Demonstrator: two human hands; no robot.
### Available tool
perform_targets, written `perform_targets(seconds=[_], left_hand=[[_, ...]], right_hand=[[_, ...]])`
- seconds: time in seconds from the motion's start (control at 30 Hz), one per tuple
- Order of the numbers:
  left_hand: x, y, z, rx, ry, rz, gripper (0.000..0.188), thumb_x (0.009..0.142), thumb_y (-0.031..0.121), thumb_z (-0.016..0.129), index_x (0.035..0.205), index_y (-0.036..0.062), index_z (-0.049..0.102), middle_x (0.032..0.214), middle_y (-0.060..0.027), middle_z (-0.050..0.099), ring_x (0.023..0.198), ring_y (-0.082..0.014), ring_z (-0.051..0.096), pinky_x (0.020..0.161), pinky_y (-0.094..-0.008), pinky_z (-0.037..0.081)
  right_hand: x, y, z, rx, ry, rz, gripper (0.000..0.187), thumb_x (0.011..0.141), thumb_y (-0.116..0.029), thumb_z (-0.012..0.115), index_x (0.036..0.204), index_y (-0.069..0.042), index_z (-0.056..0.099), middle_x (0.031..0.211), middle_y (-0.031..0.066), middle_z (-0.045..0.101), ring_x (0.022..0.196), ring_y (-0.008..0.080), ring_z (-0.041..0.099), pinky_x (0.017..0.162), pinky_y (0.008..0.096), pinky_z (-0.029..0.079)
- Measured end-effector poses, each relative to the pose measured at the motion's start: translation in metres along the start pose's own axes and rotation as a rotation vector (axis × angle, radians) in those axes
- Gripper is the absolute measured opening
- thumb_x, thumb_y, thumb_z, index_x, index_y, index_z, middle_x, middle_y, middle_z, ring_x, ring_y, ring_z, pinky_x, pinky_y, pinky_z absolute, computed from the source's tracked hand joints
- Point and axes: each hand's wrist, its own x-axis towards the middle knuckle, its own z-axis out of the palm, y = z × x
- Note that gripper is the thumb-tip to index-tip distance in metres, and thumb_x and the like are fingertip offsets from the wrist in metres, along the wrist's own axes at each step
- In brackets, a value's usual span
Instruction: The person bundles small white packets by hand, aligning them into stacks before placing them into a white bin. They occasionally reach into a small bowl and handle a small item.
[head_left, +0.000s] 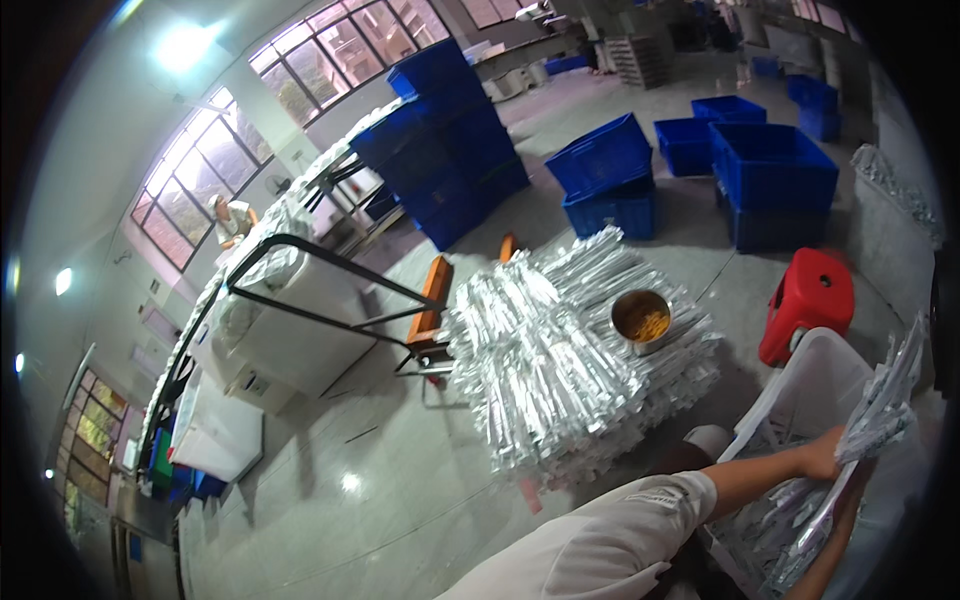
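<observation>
At the lower right, my left hand point(824, 453) is closed around a bundle of long silvery plastic packets point(885, 405). The bundle fans upward above a white plastic bin point(815, 365). My right forearm point(836, 548) rises from the lower edge toward the same bundle, but the packets hide its fingers. More silvery packets point(790, 520) lie loose in the bin below my hands. To the left of the bin stands a large stack of flat silver packets point(560, 370). On that stack rests a round metal bowl point(640, 318) with small yellow-orange pieces in it.
A red plastic container point(812, 300) stands just beyond the bin. Orange pallet-truck forks point(430, 300) and a black handle frame point(330, 262) are left of the stack. Blue crates point(775, 170) stand farther back. A person point(232, 220) is beside the long bench at far left.
</observation>
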Motion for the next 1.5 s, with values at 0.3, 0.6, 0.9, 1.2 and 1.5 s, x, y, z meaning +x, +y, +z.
perform_targets(seconds=[0.3, 0.6, 0.9, 1.2, 1.5], left_hand=[[-0.001, 0.018, 0.011, 0.061, 0.247, -0.045, 0.068, 0.062, 0.017, 0.069, 0.121, 0.0014, 0.041, 0.117, -0.0180, 0.049, 0.111, -0.0319, 0.046, 0.096, -0.0363, 0.033], [0.001, 0.014, 0.019, 0.654, 0.286, 0.094, 0.064, 0.057, 0.015, 0.069, 0.115, 0.0045, 0.045, 0.113, -0.0158, 0.048, 0.101, -0.0353, 0.046, 0.091, -0.0417, 0.033], [0.028, 0.010, 0.002, 0.971, 0.053, -0.104, 0.048, 0.057, 0.020, 0.074, 0.099, 0.0041, 0.056, 0.088, -0.0169, 0.058, 0.080, -0.0321, 0.056, 0.073, -0.0387, 0.045], [0.010, 0.033, -0.002, -0.514, 0.158, -0.517, 0.044, 0.064, 0.007, 0.072, 0.103, -0.0007, 0.052, 0.092, -0.0061, 0.057, 0.080, -0.0170, 0.055, 0.071, -0.0318, 0.047], [0.016, 0.047, -0.028, -0.917, 0.205, -0.476, 0.027, 0.070, 0.007, 0.060, 0.095, -0.0029, 0.053, 0.084, -0.0146, 0.060, 0.081, -0.0263, 0.059, 0.073, -0.0381, 0.050]], right_hand=[[-0.073, -0.118, 0.071, -0.620, 0.061, -0.330, 0.063, 0.092, -0.041, 0.038, 0.136, 0.002, 0.023, 0.139, 0.0152, 0.029, 0.125, 0.0258, 0.033, 0.098, 0.0321, 0.030], [-0.174, -0.132, 0.112, -0.907, 0.130, -0.203, 0.031, 0.089, -0.015, 0.048, 0.116, 0.001, 0.044, 0.084, 0.0162, 0.056, 0.075, 0.0203, 0.055, 0.064, 0.0321, 0.041], [-0.168, -0.078, 0.060, -0.908, 0.383, -0.517, 0.015, 0.087, -0.009, 0.047, 0.098, -0.001, 0.054, 0.076, 0.0166, 0.056, 0.069, 0.0312, 0.055, 0.059, 0.0387, 0.043], [-0.129, -0.091, 0.115, -1.066, 0.306, -0.226, 0.021, 0.088, -0.020, 0.044, 0.090, 0.001, 0.050, 0.082, 0.0220, 0.060, 0.073, 0.0411, 0.058, 0.067, 0.0478, 0.045], [-0.108, -0.134, 0.109, -0.540, -0.018, -0.550, 0.085, 0.064, -0.041, 0.075, 0.127, 0.002, 0.037, 0.121, 0.0158, 0.048, 0.115, 0.0259, 0.044, 0.095, 0.0362, 0.035]])
